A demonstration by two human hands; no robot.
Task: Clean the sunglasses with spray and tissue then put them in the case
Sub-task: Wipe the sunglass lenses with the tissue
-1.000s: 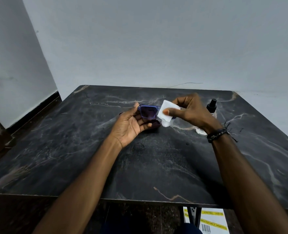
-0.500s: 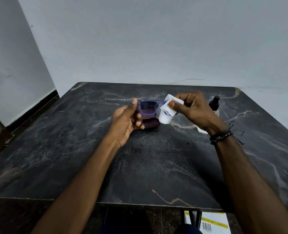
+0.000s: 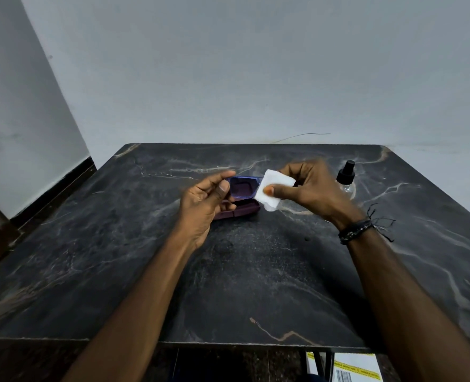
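Observation:
My left hand (image 3: 203, 201) holds blue-framed sunglasses (image 3: 242, 187) with dark lenses above the table, gripping their left end. My right hand (image 3: 309, 193) pinches a folded white tissue (image 3: 276, 188) over the right lens, which the tissue hides. A dark maroon case (image 3: 242, 210) lies on the table just under the glasses, partly behind my left hand. A small clear spray bottle (image 3: 347, 179) with a black cap stands upright just right of my right hand.
The dark marble table (image 3: 256, 271) stands against a grey wall. A white box with yellow tape and a barcode (image 3: 355, 368) sits on the floor below the table's near edge, at the right.
The tissue has shifted across the right lens with my right thumb pressing it. My left hand has turned its grip on the frame, thumb now in front.

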